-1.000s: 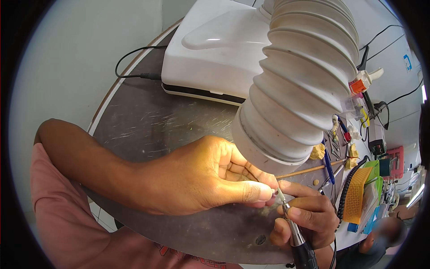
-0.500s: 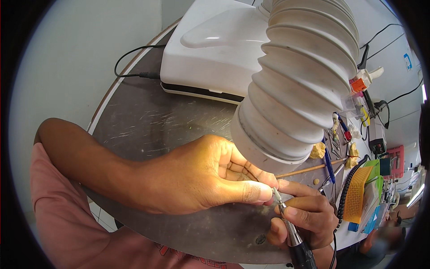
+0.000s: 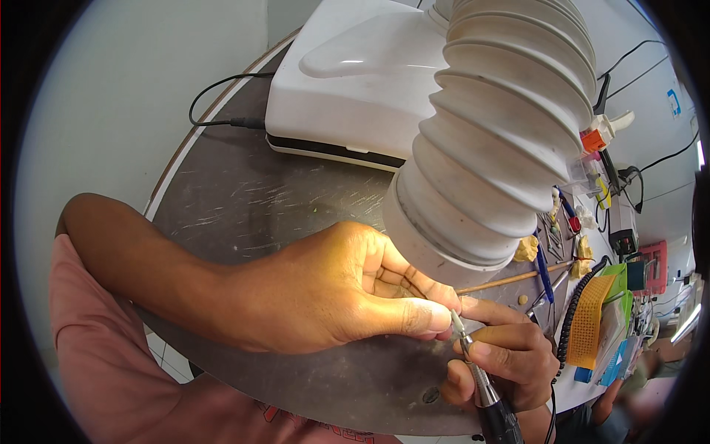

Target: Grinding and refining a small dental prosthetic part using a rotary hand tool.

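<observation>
My right hand [image 3: 510, 351] is wrapped round a rotary handpiece [image 3: 483, 383], silver in front with a black rear part, tilted with its tip up and to the left. A pale pointed bit [image 3: 458, 324] at its front end meets the fingertips of my left hand [image 3: 325, 296]. Thumb and forefinger of that hand are pinched together on something small, mostly hidden by the fingers, whose kind I cannot make out. Just above both hands hangs the open mouth of a white ribbed suction hose [image 3: 495, 140]. Yellow light falls on the left hand.
A white machine [image 3: 347, 81] with a black cable stands at the back of the grey table [image 3: 244, 200]. To the right lie a wooden stick [image 3: 510, 281], a blue-handled tool [image 3: 544, 270], yellowish plaster pieces [image 3: 526, 249] and an orange basket [image 3: 589, 322]. Another person is at the far right.
Both hands and the handpiece stay almost in the same place. At the far right edge, the other person has shifted.
</observation>
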Available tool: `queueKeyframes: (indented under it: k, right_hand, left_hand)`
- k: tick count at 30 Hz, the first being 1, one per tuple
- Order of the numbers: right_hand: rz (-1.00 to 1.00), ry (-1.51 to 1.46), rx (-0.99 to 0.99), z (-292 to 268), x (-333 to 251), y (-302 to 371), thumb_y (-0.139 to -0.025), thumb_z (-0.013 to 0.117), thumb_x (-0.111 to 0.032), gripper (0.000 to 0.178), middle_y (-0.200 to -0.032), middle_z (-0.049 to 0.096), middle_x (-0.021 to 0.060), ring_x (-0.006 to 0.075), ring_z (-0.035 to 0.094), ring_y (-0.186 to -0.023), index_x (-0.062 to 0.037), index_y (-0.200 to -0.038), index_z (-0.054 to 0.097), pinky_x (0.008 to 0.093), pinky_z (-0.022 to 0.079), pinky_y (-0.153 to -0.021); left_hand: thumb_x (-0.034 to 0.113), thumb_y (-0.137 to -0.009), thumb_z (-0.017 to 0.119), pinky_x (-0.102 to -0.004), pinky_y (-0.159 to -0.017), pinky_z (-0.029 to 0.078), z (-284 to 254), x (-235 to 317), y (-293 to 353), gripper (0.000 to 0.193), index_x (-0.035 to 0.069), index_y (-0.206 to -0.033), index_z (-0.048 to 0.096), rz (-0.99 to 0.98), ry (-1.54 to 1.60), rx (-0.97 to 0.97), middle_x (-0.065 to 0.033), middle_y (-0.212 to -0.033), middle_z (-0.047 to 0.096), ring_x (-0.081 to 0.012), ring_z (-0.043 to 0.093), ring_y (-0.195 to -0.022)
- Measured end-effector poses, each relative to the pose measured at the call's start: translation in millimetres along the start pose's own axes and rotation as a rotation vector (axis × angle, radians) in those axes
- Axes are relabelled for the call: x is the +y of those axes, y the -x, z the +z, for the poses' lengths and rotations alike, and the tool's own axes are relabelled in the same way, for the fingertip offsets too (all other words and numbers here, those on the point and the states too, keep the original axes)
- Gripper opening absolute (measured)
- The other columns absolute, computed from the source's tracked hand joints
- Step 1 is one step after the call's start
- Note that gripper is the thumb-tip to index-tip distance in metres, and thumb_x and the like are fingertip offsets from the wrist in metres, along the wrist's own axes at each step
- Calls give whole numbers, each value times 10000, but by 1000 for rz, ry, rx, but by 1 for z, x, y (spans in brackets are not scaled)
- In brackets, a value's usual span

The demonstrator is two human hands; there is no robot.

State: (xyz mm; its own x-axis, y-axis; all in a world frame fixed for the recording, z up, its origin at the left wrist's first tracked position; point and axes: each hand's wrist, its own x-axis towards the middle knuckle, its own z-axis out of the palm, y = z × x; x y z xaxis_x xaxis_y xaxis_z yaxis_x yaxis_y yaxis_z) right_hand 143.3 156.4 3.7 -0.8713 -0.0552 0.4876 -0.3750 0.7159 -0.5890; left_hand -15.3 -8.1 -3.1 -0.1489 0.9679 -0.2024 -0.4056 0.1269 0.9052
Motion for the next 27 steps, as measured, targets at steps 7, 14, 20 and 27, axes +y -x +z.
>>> queueKeyframes:
  k: [7, 14, 20, 27]
  right_hand:
    - [-5, -11, -7, 0, 1, 1, -705, 823, -137, 419, -813, 555, 57, 341, 669, -890, -100, -999, 527, 358, 577, -712]
    - [20, -36, -5, 0, 1, 1, -711, 817, -133, 410, -814, 556, 59, 339, 669, -890, -103, -998, 526, 354, 573, -723]
    - [17, -8, -16, 0, 0, 0, -725, 802, -121, 383, -815, 559, 57, 337, 668, -897, -102, -985, 523, 355, 573, -727]
    - [27, 14, -13, -3, -5, 1, -714, 808, -110, 403, -818, 557, 51, 326, 670, -886, -105, -997, 522, 358, 578, -717]
  left_hand:
    - [32, -872, 634, -273, -882, 503, 1, 2, 0, 270, -35, -1117, 539, -16, 45, 27, -94, -1036, 624, -147, 616, -998]
    - [65, -875, 641, -261, -858, 474, 0, 0, -1, 191, -16, -1043, 600, 17, -41, 30, -73, -978, 648, -122, 606, -960]
    - [215, -892, 628, -224, -900, 436, -2, -1, -1, 370, -53, -1148, 612, 27, -86, 1, -128, -1047, 673, -109, 597, -976]
    - [223, -885, 637, -222, -897, 438, 1, -2, -1, 381, -50, -1150, 612, 5, -21, 5, -118, -1042, 676, -100, 598, -972]
